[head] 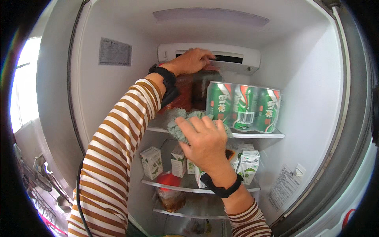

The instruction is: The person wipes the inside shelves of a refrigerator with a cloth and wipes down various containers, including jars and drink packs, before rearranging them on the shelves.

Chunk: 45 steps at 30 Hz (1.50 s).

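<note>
My right hand [204, 142] grips a fluffy grey-green cloth [177, 127] at the front edge of the refrigerator's top shelf [257, 135]. My left hand [192, 60] reaches deeper in, above a dark container with red wrapping [204, 86] and in front of the white panel [251, 59] on the back wall. Its fingers are bent; whether they touch the container is hidden. A shrink-wrapped pack of green beer cans [244, 106] stands on the top shelf, right of the container and just behind my right hand.
White drink cartons [248, 166] stand on the shelf below, some behind my right wrist. A bag with a red top [170, 192] is lower left, by the lower shelves. The refrigerator's side walls [308, 89] flank both arms. Kitchen utensils [63, 203] hang outside at left.
</note>
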Tool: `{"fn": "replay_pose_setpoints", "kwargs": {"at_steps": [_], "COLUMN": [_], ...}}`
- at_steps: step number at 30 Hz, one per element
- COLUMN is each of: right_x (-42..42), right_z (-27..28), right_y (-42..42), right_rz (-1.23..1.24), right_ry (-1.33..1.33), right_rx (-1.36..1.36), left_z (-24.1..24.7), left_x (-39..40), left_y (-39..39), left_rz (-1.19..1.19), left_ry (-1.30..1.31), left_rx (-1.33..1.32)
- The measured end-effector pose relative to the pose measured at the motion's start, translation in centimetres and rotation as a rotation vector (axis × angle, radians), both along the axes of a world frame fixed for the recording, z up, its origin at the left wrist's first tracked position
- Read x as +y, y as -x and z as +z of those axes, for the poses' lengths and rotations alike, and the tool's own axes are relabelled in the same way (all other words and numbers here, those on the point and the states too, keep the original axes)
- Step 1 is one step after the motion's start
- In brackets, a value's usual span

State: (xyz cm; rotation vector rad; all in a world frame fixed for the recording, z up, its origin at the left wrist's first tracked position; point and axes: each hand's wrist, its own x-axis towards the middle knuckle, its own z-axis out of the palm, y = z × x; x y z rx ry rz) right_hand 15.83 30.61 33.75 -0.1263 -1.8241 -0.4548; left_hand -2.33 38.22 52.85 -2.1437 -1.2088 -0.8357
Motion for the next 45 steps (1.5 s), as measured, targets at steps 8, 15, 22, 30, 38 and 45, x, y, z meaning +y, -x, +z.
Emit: {"fn": "replay_pose_setpoints", "kwargs": {"at_steps": [8,15,22,30,38,45], "right_x": [0.1,0.3,-0.6,-0.1,-0.4,0.1], "right_z": [-0.1,0.0,0.6,1.1,6.3,10.3], "right_y": [-0.3,0.0,0.3,0.0,1.0,2.8], "right_rz": [-0.052,-0.070,-0.011,0.030,0.160,-0.037], "right_ry": [-0.014,0.003,0.033,0.076,0.337,0.937], "right_rx": [-0.028,0.002,-0.007,0.025,-0.001,-0.455], "left_z": [0.2,-1.4,-1.9,-3.3,-8.4,-10.3], "left_x": [-5.6,-4.3,-6.2,-10.3,-6.8,-8.2], "left_y": [-0.3,5.3,5.3,-0.2,3.9,6.1], "left_rz": [0.615,0.373,0.542,0.760,-0.326,-0.554], "left_ry": [-0.294,0.161,0.123,-0.204,0.210,0.287], "left_rx": [-0.183,-0.526,-0.407,-0.402,-1.299,-1.338]}}
